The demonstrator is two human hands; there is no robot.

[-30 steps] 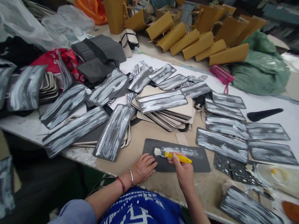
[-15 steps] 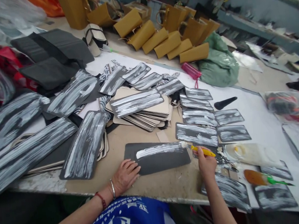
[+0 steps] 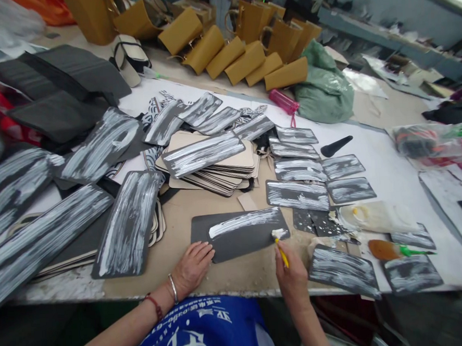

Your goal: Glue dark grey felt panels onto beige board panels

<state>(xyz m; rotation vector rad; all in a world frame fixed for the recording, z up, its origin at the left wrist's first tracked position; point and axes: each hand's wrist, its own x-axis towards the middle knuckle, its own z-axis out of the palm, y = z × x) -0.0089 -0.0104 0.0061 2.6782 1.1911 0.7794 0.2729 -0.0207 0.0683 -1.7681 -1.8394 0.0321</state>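
Note:
A dark grey panel (image 3: 239,243) lies at the table's front edge, with a white glue streak across its upper part. The fingers of my left hand (image 3: 193,266) rest flat and slightly spread on its left end. My right hand (image 3: 291,273) is closed on a yellow-handled brush (image 3: 282,253), whose white-coated bristles touch the panel's right end. Glue-streaked panels lie around, one (image 3: 126,224) to the left and another (image 3: 297,194) behind on the right. A stack of cream pieces (image 3: 215,176) stands behind the panel, with a streaked panel on top.
To the right are a milky glue container (image 3: 378,216), an amber bottle with a green tip (image 3: 386,249) and a black tapered object (image 3: 336,146). Mustard-coloured bag pieces (image 3: 247,62), a green plastic bag (image 3: 323,91) and a pink pouch (image 3: 283,101) lie at the back.
My right hand has moved left and toward the table's front edge with the brush, from the streak's right end to the panel's lower right. My left hand stays on the panel. The view has shifted slightly.

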